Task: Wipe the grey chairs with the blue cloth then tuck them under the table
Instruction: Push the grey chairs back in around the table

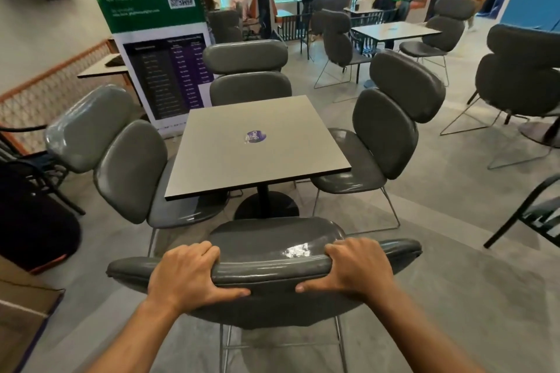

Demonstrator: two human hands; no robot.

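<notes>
A grey padded chair stands right in front of me, its back towards me and its seat a short way from the square grey table. My left hand and my right hand both grip the top of its backrest. Three more grey chairs surround the table: the left chair, the far chair and the right chair, each with its seat partly under the tabletop. No blue cloth is in view.
A purple sticker lies on the tabletop. A banner stand rises behind the table at the left. A black chair frame is at the right. More grey chairs, tables and people fill the background.
</notes>
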